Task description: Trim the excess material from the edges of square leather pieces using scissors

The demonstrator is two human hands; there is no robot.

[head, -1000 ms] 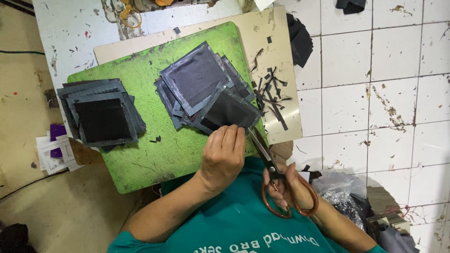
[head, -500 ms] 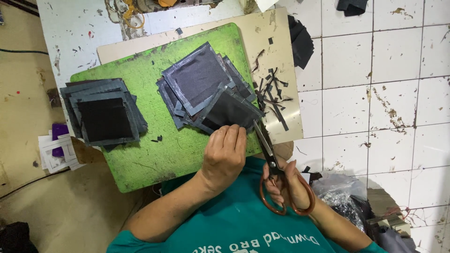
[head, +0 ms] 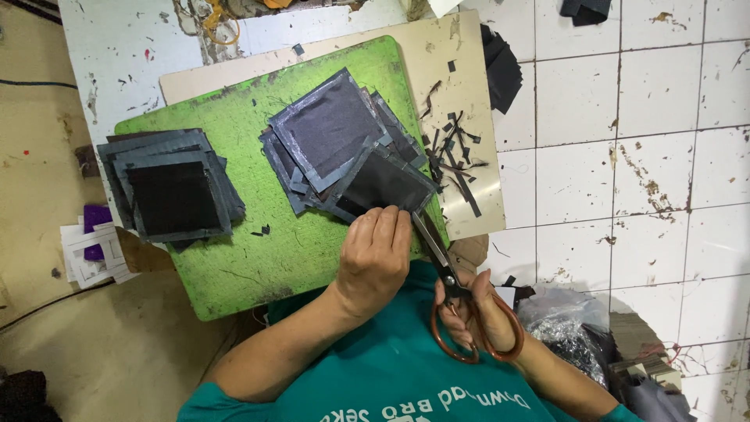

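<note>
My left hand (head: 376, 254) pinches the near edge of a dark grey square fabric piece (head: 383, 184), which lies tilted on a messy stack of similar pieces (head: 328, 129) on a green cutting board (head: 234, 258). My right hand (head: 478, 312) grips orange-handled scissors (head: 441, 266). Their blades point up along the right edge of the held piece, just right of my left fingers.
A second, neater stack of dark squares (head: 172, 187) sits at the board's left end. Thin black offcut strips (head: 457, 156) litter a beige board (head: 461, 78) to the right. Black fabric scraps (head: 500, 66) lie on the white tiled floor, and bags (head: 570, 328) sit near my right arm.
The scissors and my right hand have shifted slightly along the piece's right edge. My left hand keeps its hold on the piece.
</note>
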